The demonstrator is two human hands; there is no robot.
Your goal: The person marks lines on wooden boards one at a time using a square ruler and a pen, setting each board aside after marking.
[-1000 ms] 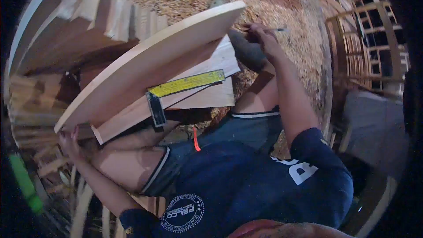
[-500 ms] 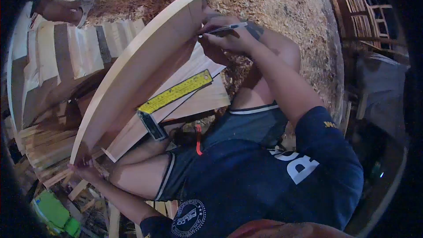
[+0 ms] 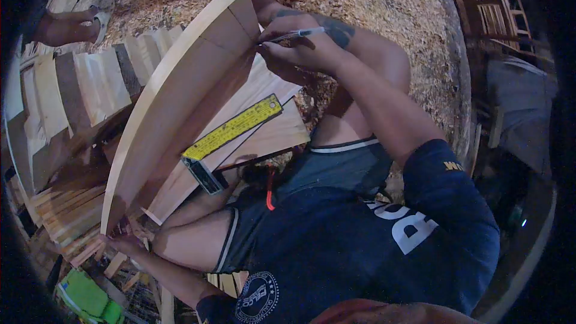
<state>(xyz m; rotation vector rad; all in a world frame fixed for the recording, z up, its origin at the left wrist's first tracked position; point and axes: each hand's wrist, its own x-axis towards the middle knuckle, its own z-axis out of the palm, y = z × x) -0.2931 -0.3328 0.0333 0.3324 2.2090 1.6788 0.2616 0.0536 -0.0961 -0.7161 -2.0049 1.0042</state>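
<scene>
A long curved wooden board (image 3: 180,84) stands tilted across my lap, with thin dark lines marked near its upper end. At its lower end my left hand (image 3: 129,241) is closed, gripping the tip. My right hand (image 3: 303,48) pinches a pen (image 3: 294,35), its point at the board's edge near the upper end. Below the curved board, a try square (image 3: 235,125) with a yellow blade and dark stock lies on flat wooden boards (image 3: 285,129).
Stacked wood pieces (image 3: 84,90) stand to the left, with thinner strips (image 3: 66,204) below. A green object (image 3: 87,294) is at the lower left. Wood shavings (image 3: 384,12) cover the ground. Another person's foot (image 3: 99,24) is at the upper left.
The upper end of the curved board now appears further left, and my right hand with the pen has shifted left along with it. My left hand keeps its grip on the lower end.
</scene>
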